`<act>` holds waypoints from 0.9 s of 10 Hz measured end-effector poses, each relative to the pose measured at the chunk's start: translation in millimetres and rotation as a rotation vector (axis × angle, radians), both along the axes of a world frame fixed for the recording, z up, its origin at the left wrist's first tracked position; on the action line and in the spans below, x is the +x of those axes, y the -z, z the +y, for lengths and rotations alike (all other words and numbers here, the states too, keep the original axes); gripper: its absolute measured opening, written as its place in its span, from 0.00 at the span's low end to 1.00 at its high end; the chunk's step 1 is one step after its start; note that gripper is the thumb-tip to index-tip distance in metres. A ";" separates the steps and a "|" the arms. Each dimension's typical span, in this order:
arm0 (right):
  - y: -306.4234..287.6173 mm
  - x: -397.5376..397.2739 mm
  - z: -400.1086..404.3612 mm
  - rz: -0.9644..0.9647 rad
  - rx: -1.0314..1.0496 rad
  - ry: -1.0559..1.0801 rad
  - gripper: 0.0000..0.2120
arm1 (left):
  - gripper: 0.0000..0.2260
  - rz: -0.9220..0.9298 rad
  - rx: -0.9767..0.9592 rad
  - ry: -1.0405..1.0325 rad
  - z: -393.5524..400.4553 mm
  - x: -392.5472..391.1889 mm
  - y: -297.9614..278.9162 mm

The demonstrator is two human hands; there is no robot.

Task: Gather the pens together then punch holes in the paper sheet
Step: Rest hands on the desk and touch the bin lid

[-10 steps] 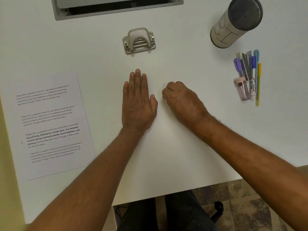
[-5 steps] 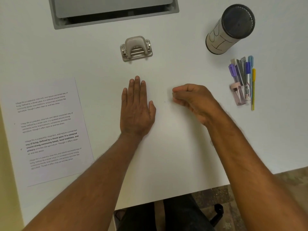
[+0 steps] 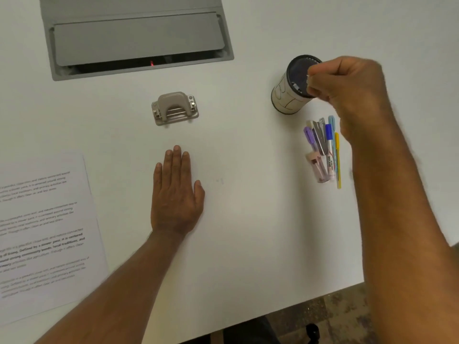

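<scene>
A bundle of pens [image 3: 323,150] lies side by side on the white table at the right: purple, blue, yellow, grey and a pink-capped one. The printed paper sheet [image 3: 44,232] lies flat at the left edge. A beige hole punch [image 3: 175,109] stands in the middle, beyond my left hand [image 3: 176,194], which rests flat on the table, palm down and holding nothing. My right hand [image 3: 347,95] is raised over the rim of a white cylindrical holder [image 3: 285,103], fingers curled and pinched together. Whether anything small sits between the fingertips is too blurred to tell.
A grey hatch [image 3: 136,36] is set into the table at the back. The table's front edge [image 3: 273,311] runs diagonally at the lower right, with patterned floor [image 3: 347,316] below it.
My right hand lifted off the table centre and swung right and away, arriving over the cylindrical holder. The view shifted closer. My left hand, the pens, paper and punch stayed put.
</scene>
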State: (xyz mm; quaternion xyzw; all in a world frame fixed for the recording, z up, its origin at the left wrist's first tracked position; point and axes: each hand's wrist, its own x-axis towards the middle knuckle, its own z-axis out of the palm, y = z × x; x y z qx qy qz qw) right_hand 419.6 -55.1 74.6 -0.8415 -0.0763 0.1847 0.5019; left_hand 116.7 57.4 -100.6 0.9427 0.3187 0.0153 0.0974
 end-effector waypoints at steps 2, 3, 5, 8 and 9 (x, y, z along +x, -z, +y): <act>17.6 32.4 9.8 -0.353 -0.448 -0.142 0.10 | 0.30 -0.023 -0.004 -0.004 -0.7 0.3 0.6; 25.8 41.7 14.4 -0.439 -0.547 -0.287 0.11 | 0.30 -0.016 0.001 -0.002 1.2 0.4 1.9; 26.5 44.3 18.5 -0.535 -0.606 -0.346 0.12 | 0.30 -0.015 0.007 0.003 1.7 -0.2 2.7; 24.9 42.3 17.8 -0.600 -0.638 -0.354 0.14 | 0.30 -0.019 0.007 0.002 1.3 0.5 3.6; 22.3 40.3 18.0 -0.633 -0.608 -0.334 0.12 | 0.30 -0.033 0.012 -0.003 2.0 0.3 4.0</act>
